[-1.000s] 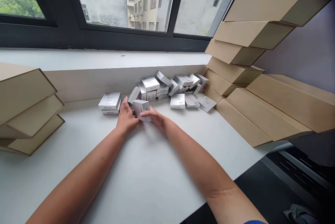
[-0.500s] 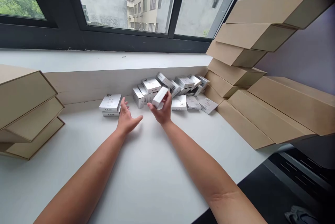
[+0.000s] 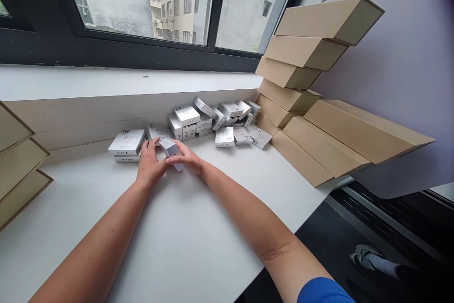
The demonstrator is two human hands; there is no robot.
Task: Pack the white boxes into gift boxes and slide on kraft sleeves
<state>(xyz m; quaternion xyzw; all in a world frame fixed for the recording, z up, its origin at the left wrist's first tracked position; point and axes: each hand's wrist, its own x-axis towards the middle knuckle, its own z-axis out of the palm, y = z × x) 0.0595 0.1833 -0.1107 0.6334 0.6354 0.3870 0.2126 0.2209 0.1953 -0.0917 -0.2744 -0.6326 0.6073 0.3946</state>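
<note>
A small white box (image 3: 170, 150) is tilted between my two hands. My right hand (image 3: 187, 157) is closed on its right side, thumb in front. My left hand (image 3: 151, 163) touches the box's lower left edge with its thumb, its fingers spread upward beside another white box (image 3: 158, 131) that lies just behind. To the left, two flat white boxes (image 3: 127, 142) are stacked one on the other. Right of my hands, several white boxes (image 3: 187, 115) lie in a loose pile against the low wall, with a few (image 3: 224, 137) flat in front.
Stacked brown cardboard boxes (image 3: 315, 144) stand at the right, reaching up beside the window. More brown boxes (image 3: 21, 166) are at the left edge. A white ledge (image 3: 88, 81) runs below the window. A person's shoe (image 3: 365, 256) shows on the floor, lower right.
My right hand has carried the box left and down to my left hand, which now touches it. The view has shifted to the right.
</note>
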